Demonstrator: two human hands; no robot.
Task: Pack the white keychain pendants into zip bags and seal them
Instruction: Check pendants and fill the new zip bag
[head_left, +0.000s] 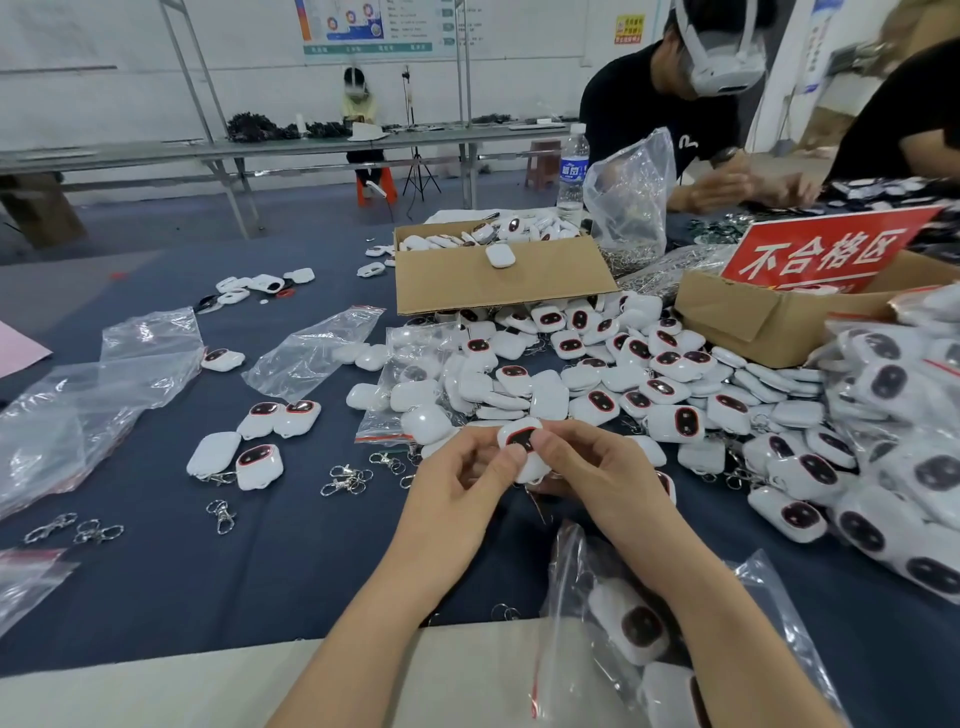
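Both hands meet on one white pendant (522, 441): our left hand (467, 470) and right hand (589, 475) pinch it by its edges, dark face up, likely so we can inspect it. The part-filled zip bag (571, 561) lies on the table (291, 571) under our right forearm, close for dropping it in.

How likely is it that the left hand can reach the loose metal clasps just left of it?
Probably yes: the clasps lie on cloth beside the left hand, nothing between, though it and the right hand pinch a pendant.
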